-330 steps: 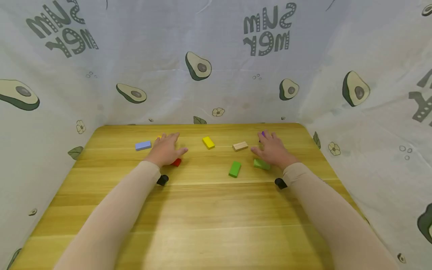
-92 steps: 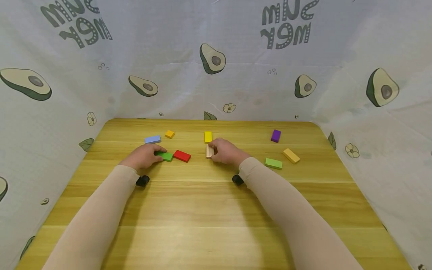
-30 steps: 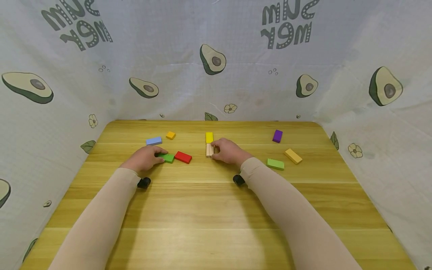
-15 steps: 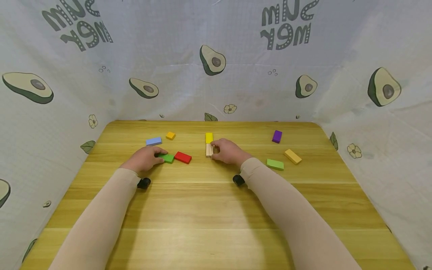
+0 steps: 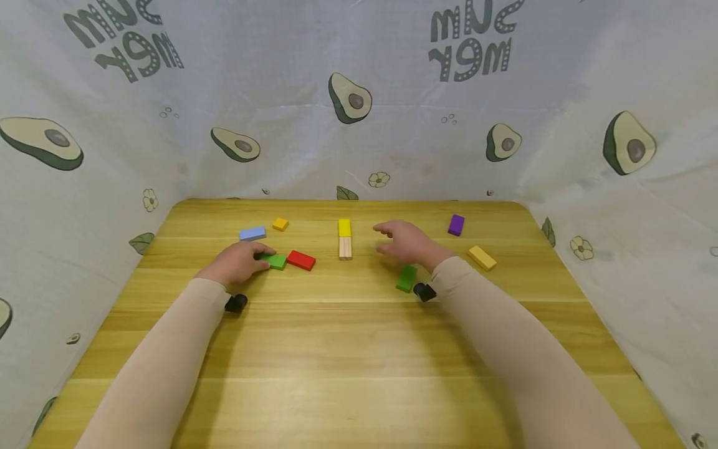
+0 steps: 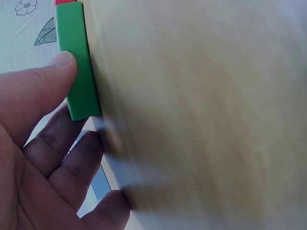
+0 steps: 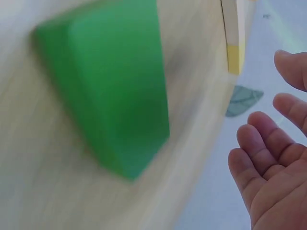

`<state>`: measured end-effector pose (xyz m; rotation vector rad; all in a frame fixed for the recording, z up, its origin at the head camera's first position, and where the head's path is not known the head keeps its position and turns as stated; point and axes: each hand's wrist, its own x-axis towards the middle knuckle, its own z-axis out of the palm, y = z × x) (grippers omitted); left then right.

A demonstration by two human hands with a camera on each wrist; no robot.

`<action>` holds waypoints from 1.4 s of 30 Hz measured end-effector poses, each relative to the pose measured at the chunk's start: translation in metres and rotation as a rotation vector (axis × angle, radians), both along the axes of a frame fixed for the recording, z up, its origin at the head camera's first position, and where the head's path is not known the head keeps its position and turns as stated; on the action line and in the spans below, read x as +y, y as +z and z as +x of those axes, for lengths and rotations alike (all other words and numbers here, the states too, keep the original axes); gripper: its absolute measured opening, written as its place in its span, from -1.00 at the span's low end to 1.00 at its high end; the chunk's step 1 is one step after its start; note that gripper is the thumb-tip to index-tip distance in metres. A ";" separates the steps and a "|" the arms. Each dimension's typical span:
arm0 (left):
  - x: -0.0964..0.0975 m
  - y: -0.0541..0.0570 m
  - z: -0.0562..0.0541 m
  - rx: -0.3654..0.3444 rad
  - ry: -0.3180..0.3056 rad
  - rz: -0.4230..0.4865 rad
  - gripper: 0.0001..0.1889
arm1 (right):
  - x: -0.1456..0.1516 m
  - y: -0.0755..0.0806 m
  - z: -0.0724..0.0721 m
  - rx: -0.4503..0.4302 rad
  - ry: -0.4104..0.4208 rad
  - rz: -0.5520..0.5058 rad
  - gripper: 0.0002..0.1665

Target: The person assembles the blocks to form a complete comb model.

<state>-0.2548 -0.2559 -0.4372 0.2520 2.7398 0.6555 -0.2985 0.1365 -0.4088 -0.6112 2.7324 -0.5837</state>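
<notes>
In the head view my left hand (image 5: 238,262) pinches a green wooden block (image 5: 275,261), its end meeting a red block (image 5: 301,260). The thumb lies on that green block (image 6: 79,62) in the left wrist view, with other fingers behind and below it. My right hand (image 5: 412,242) hovers with loose fingers, holding nothing, right of a plain wood block (image 5: 344,248). This block stands end to end with a yellow block (image 5: 344,227), forming a straight line. Beneath the right wrist lies another green block (image 5: 406,279), large and blurred in the right wrist view.
A blue block (image 5: 252,234) and a small orange block (image 5: 280,224) lie at the back left. On the right are a purple block (image 5: 457,225) and a pale yellow block (image 5: 482,257). A printed cloth (image 5: 269,100) walls the wooden table (image 5: 336,355).
My right hand has let go of the plain wood block and moved right, its arm now covering the light green block. My left hand stays put. Earlier, the plain wood block lay apart from the yellow one.
</notes>
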 end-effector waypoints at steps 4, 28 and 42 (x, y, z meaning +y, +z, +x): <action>-0.001 0.000 -0.002 -0.010 0.006 0.004 -0.58 | 0.021 0.004 0.003 0.008 0.016 0.013 -0.30; -0.001 0.000 -0.002 0.012 -0.031 -0.019 -0.57 | 0.136 0.002 0.036 -0.081 0.009 0.121 -0.39; 0.000 0.001 0.002 0.026 -0.053 -0.019 -0.56 | 0.155 -0.007 0.045 -0.207 0.011 0.070 -0.23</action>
